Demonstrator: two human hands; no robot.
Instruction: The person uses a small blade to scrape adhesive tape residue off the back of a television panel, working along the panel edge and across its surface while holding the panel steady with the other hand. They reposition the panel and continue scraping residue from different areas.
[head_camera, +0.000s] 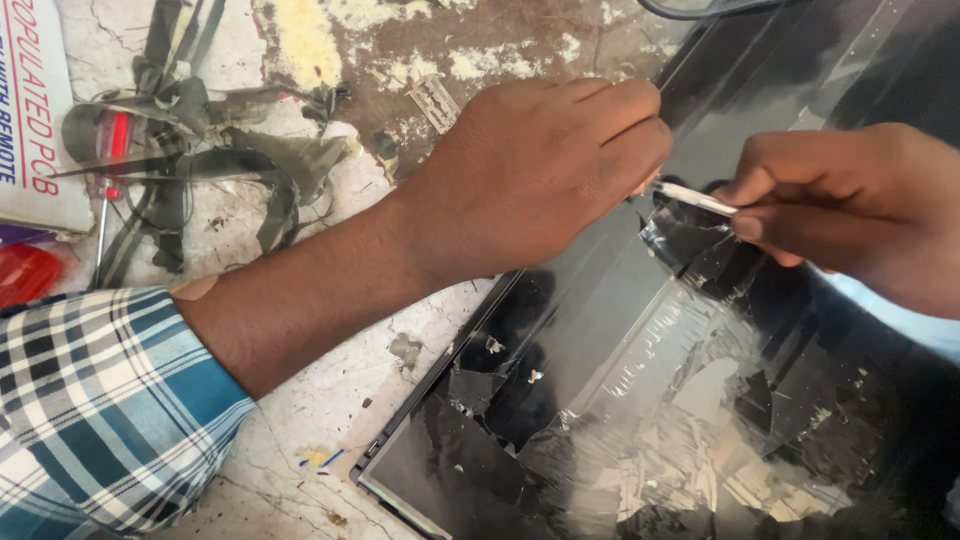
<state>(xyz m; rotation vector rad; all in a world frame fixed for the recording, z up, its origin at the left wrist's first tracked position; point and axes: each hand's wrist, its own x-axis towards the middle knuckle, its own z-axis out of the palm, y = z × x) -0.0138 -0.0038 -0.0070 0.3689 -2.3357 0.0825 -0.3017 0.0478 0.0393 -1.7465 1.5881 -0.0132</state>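
Both hands meet over a dark, flat display panel with a shattered glossy front (600, 330) that lies on the counter (330, 430). Nearest the camera, the panel's lower corner shows a field of cracked shards and torn, crinkled clear film, silvery where it catches light. Its long axis runs diagonally, from that broken lower-left corner up toward the upper right of the view, where the surface looks smoother and unbroken.

Coming in from the plaid blue-and-white sleeve (100, 410), the left hand (530, 170) rests knuckles-up on the panel's edge, fingers curled narrow and pressed at the spot where the film lifts. Opposite, the right hand (860, 215) pinches a thin white-and-metal blade-like tool (695, 198) between thumb and forefinger; the tool lies nearly level, its tip pointing left toward the left hand's fingertips, just above the raised film.

Farther off on the worn, stained white counter lie a flat razor blade (437, 102), a tangle of dark ribbon strips (230, 160), a red-handled screwdriver (108, 150) and a white printed packet (30, 110).
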